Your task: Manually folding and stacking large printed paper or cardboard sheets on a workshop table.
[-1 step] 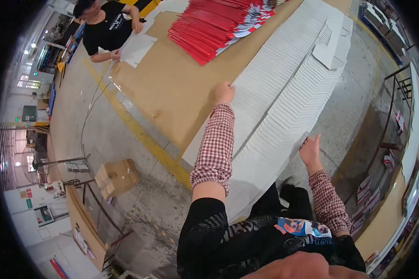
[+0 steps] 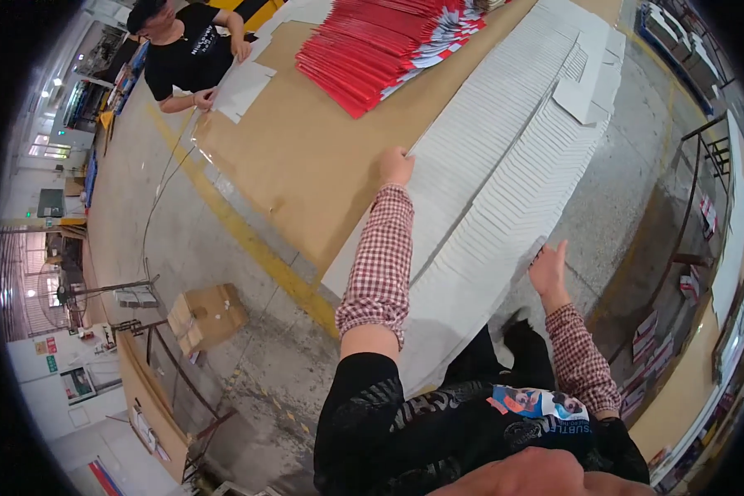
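Note:
Fanned white cardboard sheets (image 2: 459,217) lie overlapped in a long row on the table, running from near my body to the far right. My left hand (image 2: 397,167) is closed on the left edge of the sheets, fingers curled and thumb side up. At their right edge, my right hand (image 2: 547,271) has its thumb stretched out and its fingers against the border; some fingertips are hidden by the sheet. A loose white cut piece (image 2: 577,93) rests on top of the row at the far end.
A fanned pile of red printed sheets (image 2: 355,62) lies on the brown tabletop (image 2: 306,165). Across the table, a co-worker (image 2: 194,50) handles a white sheet (image 2: 244,93). An open cardboard box (image 2: 208,318) stands on the floor at left; a rack (image 2: 678,248) stands at right.
My hands stay nearly where they were on the sheets' edges. My foot below the table has shifted slightly, and the co-worker's white sheet has moved a little toward them.

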The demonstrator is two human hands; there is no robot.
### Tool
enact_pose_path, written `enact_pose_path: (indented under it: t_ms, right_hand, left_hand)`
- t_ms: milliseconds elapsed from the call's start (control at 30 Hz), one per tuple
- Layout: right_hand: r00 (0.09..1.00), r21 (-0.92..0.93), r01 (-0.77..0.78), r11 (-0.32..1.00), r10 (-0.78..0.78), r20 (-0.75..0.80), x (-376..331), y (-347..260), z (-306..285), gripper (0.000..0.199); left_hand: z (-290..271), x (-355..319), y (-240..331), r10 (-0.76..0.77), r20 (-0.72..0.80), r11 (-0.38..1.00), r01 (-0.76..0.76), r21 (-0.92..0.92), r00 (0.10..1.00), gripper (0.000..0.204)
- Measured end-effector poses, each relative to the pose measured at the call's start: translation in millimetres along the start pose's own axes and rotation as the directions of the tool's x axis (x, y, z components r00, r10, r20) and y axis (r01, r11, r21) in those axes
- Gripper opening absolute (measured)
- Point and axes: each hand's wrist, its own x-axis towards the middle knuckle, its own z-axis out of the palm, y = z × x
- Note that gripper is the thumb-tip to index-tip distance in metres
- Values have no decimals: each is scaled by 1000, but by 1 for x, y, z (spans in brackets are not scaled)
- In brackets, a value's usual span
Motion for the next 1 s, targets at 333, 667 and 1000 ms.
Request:
enact_pose_path:
  t_ms: [333, 667, 1000]
  right_hand:
    - [614, -435, -67, 898, -307, -728, 43, 45, 72, 92]
    - [488, -457, -198, 867, -317, -813, 9, 12, 58, 96]
    - [662, -561, 84, 823, -467, -586, 33, 14, 85, 97]
  left_hand:
    - [-12, -20, -27, 56, -176, 991, -33, 127, 983, 28]
    - [-33, -22, 1, 133, -344, 991, -122, 52, 930, 38]
    - [-53, 30, 22, 310, -158, 934, -270, 232, 938, 60]
